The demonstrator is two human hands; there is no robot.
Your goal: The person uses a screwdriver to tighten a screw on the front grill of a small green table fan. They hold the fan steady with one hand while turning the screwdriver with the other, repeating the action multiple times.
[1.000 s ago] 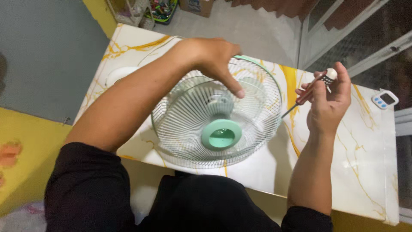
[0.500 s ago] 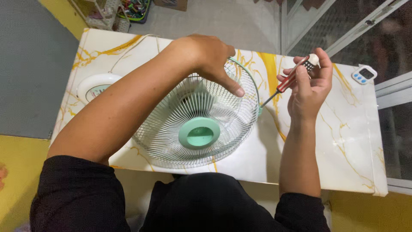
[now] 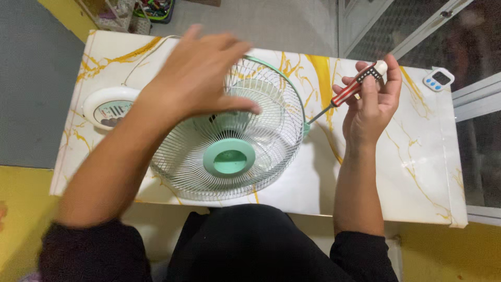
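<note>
centre of the frame: round white wire fan guard with a mint-green plastic hub [image 3: 229,156], lying on the white marble-pattern table with yellow veins [image 3: 412,172]. its near rim reaches the table's lower edge.

left hand [image 3: 195,78] above the guard's upper part, fingers spread, grip released, blurred; whether it touches the wires cannot be told.

right hand [image 3: 373,102] right of centre, grip clenched around a screwdriver with a red-and-white striped handle [image 3: 357,86]. metal tip sits at the guard's right rim, beside the mint-green edge band.

risks, as judged:
- guard unheld while the tip presses at the rim: it could slide or tip toward the table's lower edge.
- tip slipping off the rim fitting: could skid over the wires or scratch the table.
- open left fingers close to the tip's line if it jumps.

also present: white oval fan base with a control panel [image 3: 109,107], left; small white digital timer [image 3: 438,79], upper right.
</note>
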